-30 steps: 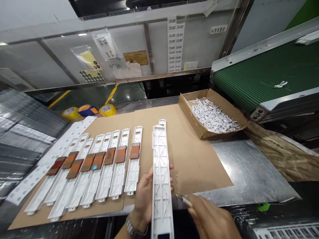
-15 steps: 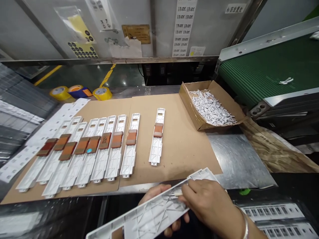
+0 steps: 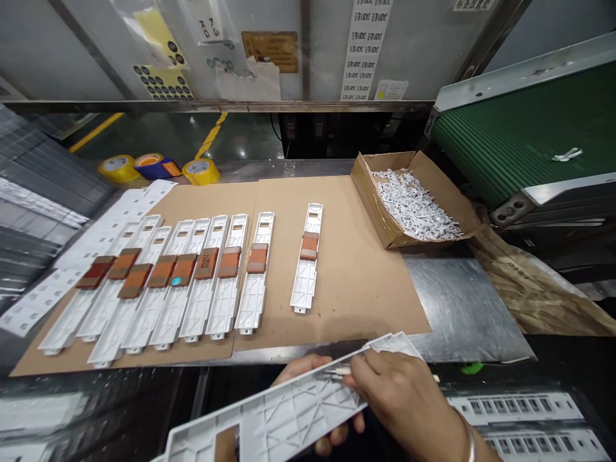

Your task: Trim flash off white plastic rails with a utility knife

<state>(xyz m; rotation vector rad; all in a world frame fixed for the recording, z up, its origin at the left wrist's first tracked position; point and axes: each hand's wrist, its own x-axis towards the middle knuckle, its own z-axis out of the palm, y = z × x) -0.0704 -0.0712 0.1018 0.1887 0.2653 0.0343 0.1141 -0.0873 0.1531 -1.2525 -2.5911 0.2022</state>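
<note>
A long white plastic strip (image 3: 289, 414) with ribs on its inner face slants across the bottom, below the table's front edge. My left hand (image 3: 303, 367) grips it from beneath; the thumb side shows at the far edge and fingertips at the near edge. My right hand (image 3: 392, 388) is closed around a small tool (image 3: 342, 371) with a white handle and a thin metal tip. That tip rests at the ribs near the strip's far edge; its exact kind is hidden by the fingers. A bracelet (image 3: 466, 430) circles the right wrist.
Several similar white strips (image 3: 250, 298) with brown blocks (image 3: 230, 262) lie on cardboard (image 3: 356, 282). An open carton (image 3: 374, 212) holds small white pieces. Tape rolls (image 3: 201, 172) stand at the back left, a green conveyor (image 3: 524, 138) at right. Slotted white parts (image 3: 517, 406) lie lower right.
The camera view has shifted slightly, so the table things appear a little higher and farther right. Both hands keep their hold on the strip and the tool, with little visible movement.
</note>
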